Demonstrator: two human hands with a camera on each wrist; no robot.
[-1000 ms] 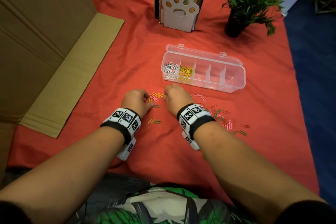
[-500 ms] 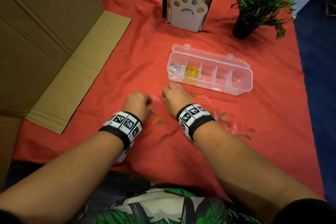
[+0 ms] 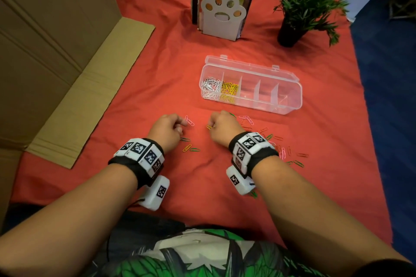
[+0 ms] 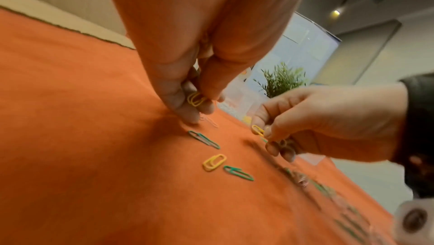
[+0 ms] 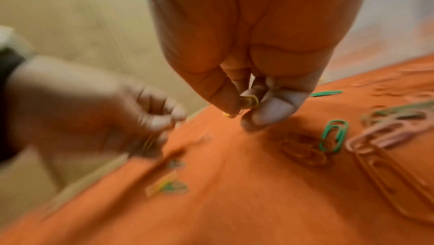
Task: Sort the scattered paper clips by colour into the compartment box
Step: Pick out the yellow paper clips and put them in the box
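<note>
The clear compartment box [image 3: 290, 105] lies open on the red cloth, with white clips [image 3: 210, 87] in its leftmost cell and yellow clips [image 3: 229, 91] in the one beside it. My left hand [image 3: 167, 129] pinches yellow clips [image 4: 196, 99] just above the cloth. My right hand [image 3: 221, 126] pinches a yellow clip [image 5: 250, 101], also seen from the left wrist [image 4: 257, 129]. Between the hands lie a pink clip [image 3: 189, 120], a green clip [image 4: 203, 139], a yellow clip [image 4: 214, 162] and another green clip [image 4: 238, 173]. Several pink, green and orange clips [image 3: 279, 148] are scattered right of my right wrist.
A flattened cardboard box [image 3: 56, 51] covers the left side. A paw-shaped bookend with books [image 3: 222, 16] and a potted plant [image 3: 301, 7] stand behind the box. The cloth ends at a blue floor [image 3: 391, 119] on the right.
Both hands have drawn slightly apart and lifted off the cloth, each now pinching yellow clips. The orange-yellow clips that lay between them are gone from the cloth.
</note>
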